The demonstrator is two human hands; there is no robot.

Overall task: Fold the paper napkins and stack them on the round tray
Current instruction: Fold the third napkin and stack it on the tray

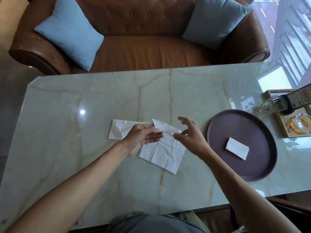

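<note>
A white paper napkin (164,152) lies unfolded on the marble table (84,148), its far corner lifted and turned over. My left hand (143,137) pinches that lifted flap. My right hand (190,135) hovers just right of the flap, fingers spread, holding nothing. A second creased napkin (121,129) lies flat further left, partly behind my left hand. On the right sits the dark round tray (262,165) with one folded napkin (237,150) on it.
A wooden tray (289,132) with a glass bottle (269,105), a dark box and an amber glass ashtray stands at the table's right edge. A brown leather sofa (143,47) with two blue cushions lies beyond the far edge.
</note>
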